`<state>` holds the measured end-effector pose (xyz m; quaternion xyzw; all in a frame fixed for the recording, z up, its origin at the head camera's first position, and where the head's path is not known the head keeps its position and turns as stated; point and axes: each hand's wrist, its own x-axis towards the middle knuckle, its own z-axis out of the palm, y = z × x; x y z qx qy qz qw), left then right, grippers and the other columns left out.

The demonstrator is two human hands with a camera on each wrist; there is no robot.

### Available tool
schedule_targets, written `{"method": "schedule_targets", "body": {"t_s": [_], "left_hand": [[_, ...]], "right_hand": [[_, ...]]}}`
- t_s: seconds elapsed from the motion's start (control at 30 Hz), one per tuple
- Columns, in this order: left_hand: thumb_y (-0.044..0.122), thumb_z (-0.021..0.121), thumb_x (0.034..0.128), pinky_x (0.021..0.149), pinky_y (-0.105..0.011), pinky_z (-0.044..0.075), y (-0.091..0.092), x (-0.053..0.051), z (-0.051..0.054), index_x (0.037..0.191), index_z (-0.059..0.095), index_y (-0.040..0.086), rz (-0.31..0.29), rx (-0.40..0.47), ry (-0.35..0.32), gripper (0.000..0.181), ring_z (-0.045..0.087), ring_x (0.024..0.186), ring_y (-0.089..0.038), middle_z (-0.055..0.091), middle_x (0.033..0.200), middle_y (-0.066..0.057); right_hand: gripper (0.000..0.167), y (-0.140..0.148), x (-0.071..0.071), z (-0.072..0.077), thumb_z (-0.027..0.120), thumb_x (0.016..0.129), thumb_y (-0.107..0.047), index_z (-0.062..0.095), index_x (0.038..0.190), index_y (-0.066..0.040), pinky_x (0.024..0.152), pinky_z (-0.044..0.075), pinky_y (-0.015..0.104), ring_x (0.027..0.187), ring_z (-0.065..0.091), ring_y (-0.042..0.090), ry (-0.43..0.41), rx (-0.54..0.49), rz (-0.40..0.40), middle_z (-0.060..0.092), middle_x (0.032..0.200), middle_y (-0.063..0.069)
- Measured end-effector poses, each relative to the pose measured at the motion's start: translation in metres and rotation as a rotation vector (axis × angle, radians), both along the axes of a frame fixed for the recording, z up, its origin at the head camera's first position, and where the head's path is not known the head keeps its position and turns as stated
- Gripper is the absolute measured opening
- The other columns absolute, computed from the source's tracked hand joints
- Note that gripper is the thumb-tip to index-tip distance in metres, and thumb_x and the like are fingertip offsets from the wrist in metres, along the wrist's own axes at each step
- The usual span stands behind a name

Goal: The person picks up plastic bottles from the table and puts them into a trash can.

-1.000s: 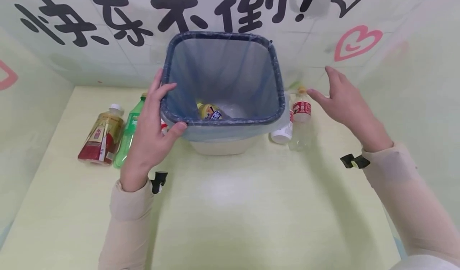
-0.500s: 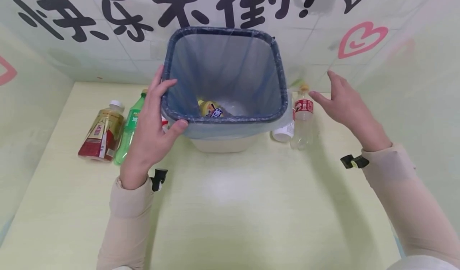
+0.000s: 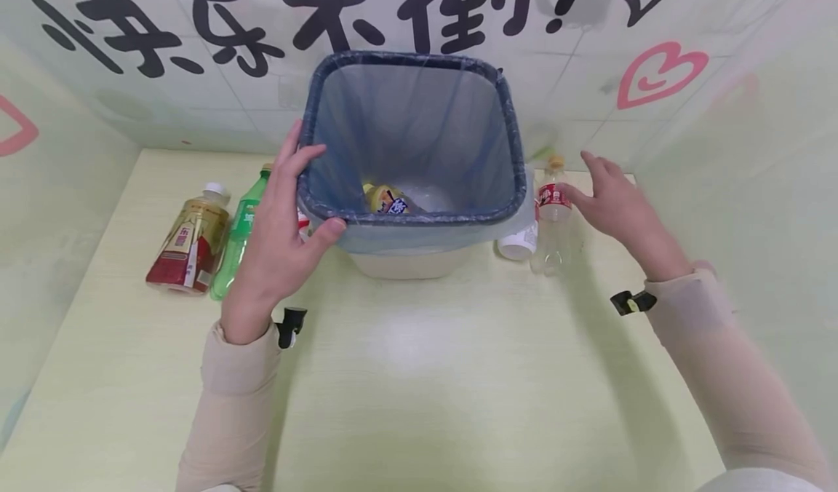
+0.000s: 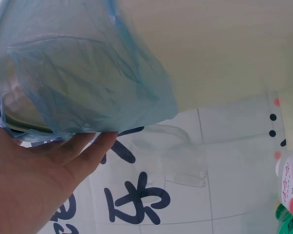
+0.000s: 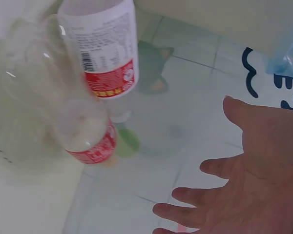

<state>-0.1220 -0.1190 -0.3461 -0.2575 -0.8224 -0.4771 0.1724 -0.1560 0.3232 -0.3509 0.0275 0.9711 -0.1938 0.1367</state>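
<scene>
A bin with a blue liner (image 3: 419,220) stands at the table's back; a yellow-labelled bottle (image 3: 388,200) lies inside. My left hand (image 3: 270,259) grips its left rim, thumb at the front corner; in the left wrist view that hand (image 4: 39,178) lies against the liner (image 4: 93,87). My right hand (image 3: 618,212) hovers with spread fingers just right of a clear bottle with a red label (image 3: 554,195). The right wrist view shows an empty palm (image 5: 263,170), apart from this clear bottle (image 5: 95,139) and a white bottle (image 5: 105,48).
Left of the bin lie a red and gold bottle (image 3: 190,241) and a green bottle (image 3: 244,223); a red and white item (image 3: 303,222) is partly hidden by my left hand. The white bottle (image 3: 519,244) touches the bin's right side. Walls stand behind and at both sides.
My right hand has moved left and slightly down, closer to the clear bottle. My left hand keeps its hold on the rim. The head view has shifted slightly.
</scene>
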Motion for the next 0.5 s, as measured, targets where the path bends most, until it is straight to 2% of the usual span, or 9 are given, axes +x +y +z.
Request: {"method": "schedule_targets", "body": {"t_s": [0.2, 0.5], "left_hand": [[0.078, 0.047, 0.0863, 0.117, -0.057, 0.019, 0.001, 0.004, -0.004, 0.149, 0.039, 0.013, 0.01, -0.005, 0.01, 0.091, 0.019, 0.15, -0.022, 0.017, 0.165, 0.001], [0.081, 0.046, 0.0839, 0.117, -0.057, 0.017, 0.003, 0.008, -0.008, 0.148, 0.04, 0.01, 0.019, 0.001, 0.021, 0.096, 0.019, 0.15, -0.024, 0.017, 0.165, -0.002]], "right_hand": [[0.09, 0.003, 0.001, -0.024, 0.043, 0.098, -0.061, 0.003, 0.16, -0.009, 0.107, 0.021, 0.072, 0.138, 0.022, 0.058, -0.044, 0.0, -0.008, 0.008, 0.159, 0.033], [0.091, 0.009, 0.002, -0.045, 0.043, 0.098, -0.062, 0.002, 0.16, -0.011, 0.104, 0.022, 0.075, 0.136, 0.024, 0.06, -0.038, -0.004, -0.029, 0.01, 0.159, 0.033]]}}
